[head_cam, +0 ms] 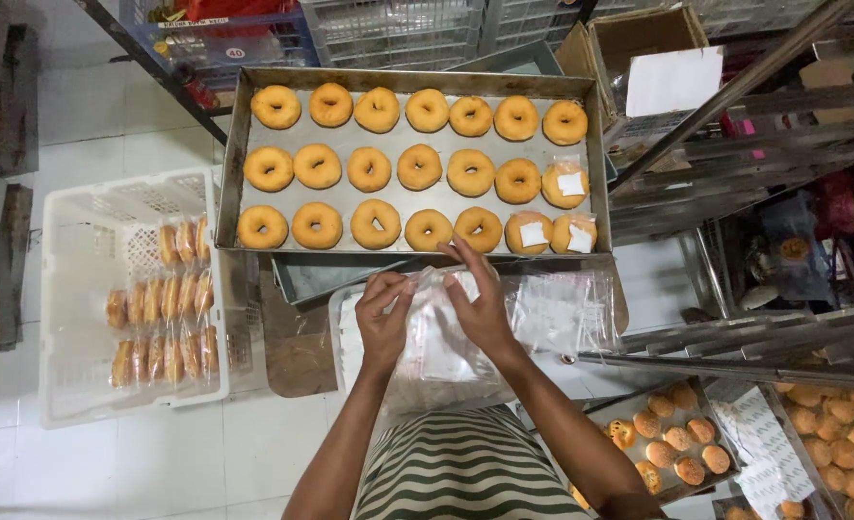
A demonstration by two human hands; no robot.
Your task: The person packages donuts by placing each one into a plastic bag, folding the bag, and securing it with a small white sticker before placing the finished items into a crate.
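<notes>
Below the metal tray [244,144] of doughnuts, both hands meet over a stack of clear plastic bags [446,356]. Left hand [383,323] pinches the upper left corner of a single clear bag [433,289] between thumb and fingertips; right hand [480,303] grips the bag's opposite edge, fingers curled and pointing up toward the tray. Held between them, the bag hangs just above the stack, its long axis running roughly away from the person, with the top end toward the tray; whether its mouth is open cannot be told. On the tray, ring doughnuts [369,169] lie in three rows, and three at the right end are already wrapped [566,185]. A white plastic crate [70,289] at left holds bagged doughnuts standing on edge.
</notes>
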